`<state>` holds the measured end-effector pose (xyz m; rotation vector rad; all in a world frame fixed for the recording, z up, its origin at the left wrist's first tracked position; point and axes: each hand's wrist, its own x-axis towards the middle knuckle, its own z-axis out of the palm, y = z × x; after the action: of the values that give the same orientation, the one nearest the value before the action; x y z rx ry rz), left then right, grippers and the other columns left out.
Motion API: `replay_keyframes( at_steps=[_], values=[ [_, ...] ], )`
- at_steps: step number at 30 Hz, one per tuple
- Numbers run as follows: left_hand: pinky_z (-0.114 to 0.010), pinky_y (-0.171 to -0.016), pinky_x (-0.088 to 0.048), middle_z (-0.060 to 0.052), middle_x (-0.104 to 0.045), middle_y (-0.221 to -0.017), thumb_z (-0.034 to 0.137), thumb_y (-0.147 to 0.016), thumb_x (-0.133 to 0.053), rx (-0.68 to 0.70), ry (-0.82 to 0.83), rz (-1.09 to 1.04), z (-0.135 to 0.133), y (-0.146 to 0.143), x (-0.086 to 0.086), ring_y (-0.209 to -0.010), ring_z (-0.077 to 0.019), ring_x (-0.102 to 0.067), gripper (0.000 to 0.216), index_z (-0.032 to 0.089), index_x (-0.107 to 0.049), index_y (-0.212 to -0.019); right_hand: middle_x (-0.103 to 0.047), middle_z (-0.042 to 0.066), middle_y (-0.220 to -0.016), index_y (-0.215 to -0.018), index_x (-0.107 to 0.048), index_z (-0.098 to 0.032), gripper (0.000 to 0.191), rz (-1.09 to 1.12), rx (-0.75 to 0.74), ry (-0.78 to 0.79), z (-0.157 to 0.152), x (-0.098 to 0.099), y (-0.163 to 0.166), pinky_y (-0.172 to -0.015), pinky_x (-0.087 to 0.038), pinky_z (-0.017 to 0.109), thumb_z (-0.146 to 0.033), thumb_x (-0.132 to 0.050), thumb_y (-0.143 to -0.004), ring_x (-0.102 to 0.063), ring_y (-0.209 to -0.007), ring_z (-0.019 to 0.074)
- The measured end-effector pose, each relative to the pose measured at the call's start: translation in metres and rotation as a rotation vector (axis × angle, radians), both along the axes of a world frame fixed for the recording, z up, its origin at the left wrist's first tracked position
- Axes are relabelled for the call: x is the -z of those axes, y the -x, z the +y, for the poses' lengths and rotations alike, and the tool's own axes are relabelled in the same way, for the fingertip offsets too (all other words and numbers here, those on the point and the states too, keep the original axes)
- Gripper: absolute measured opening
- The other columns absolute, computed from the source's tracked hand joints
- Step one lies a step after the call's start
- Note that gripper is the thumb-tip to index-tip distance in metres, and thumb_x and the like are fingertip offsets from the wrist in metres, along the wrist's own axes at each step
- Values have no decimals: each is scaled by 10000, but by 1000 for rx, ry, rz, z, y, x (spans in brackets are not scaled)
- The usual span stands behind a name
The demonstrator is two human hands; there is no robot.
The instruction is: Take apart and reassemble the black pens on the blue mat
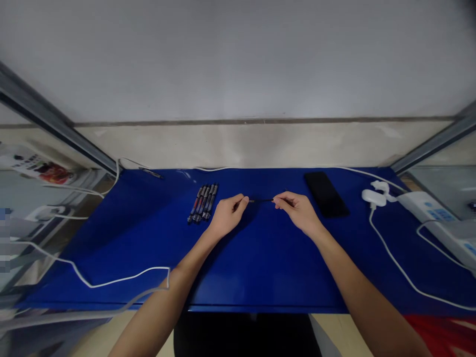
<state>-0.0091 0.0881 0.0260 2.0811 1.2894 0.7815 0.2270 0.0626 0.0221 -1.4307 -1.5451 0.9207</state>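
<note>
Both my hands hover over the middle of a blue table (pixel 260 258). My left hand (pixel 227 216) is closed in a pinch on one end of a thin dark pen part (pixel 261 200). My right hand (pixel 296 208) pinches its other end. The piece runs level between the two hands, just above the table. A row of several dark pens (pixel 203 202) lies side by side to the left of my left hand.
A black phone (pixel 326 193) lies flat right of my right hand. A white charger plug (pixel 375 195) and power strip (pixel 431 213) sit far right, with white cables (pixel 394 263) trailing forward. Another white cable (pixel 111 280) loops at front left. A wall stands behind.
</note>
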Motion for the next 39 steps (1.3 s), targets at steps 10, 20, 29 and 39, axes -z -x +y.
replay_keyframes(
  at_steps=[10, 20, 29, 39],
  values=[
    [-244, -549, -256, 52, -384, -565, 456, -979, -377, -22, 78, -54, -2, -3, 1, -528, -91, -377, 424, 179, -487, -676, -509, -15, -492, -549, -541, -201, 530, -87, 6, 71, -7, -12, 8, -490, -372, 272, -559, -456, -930, -461, -453, 119],
    [-239, -569, -274, 49, -396, -578, 449, -980, -383, -20, 106, -129, -1, -5, 3, -554, -93, -387, 425, 174, -494, -675, -629, 10, -640, -710, -668, -199, 365, -47, 14, 9, -6, -9, 8, -539, -410, 267, -478, -547, -910, -553, -559, 137],
    [-243, -591, -290, 37, -407, -600, 466, -978, -371, -22, 134, -193, 3, -3, 7, -571, -101, -384, 431, 178, -465, -672, -732, 31, -860, -904, -741, -242, 163, 50, 15, -66, -5, -4, 7, -772, -511, 350, -379, -678, -841, -681, -804, 205],
    [-243, -581, -284, 38, -390, -590, 470, -970, -385, -36, 141, -223, 3, -2, 7, -563, -101, -367, 429, 179, -463, -666, -763, 37, -939, -931, -778, -275, 180, 126, 24, -65, -6, -3, 6, -883, -533, 412, -390, -734, -799, -712, -912, 238]
  ],
)
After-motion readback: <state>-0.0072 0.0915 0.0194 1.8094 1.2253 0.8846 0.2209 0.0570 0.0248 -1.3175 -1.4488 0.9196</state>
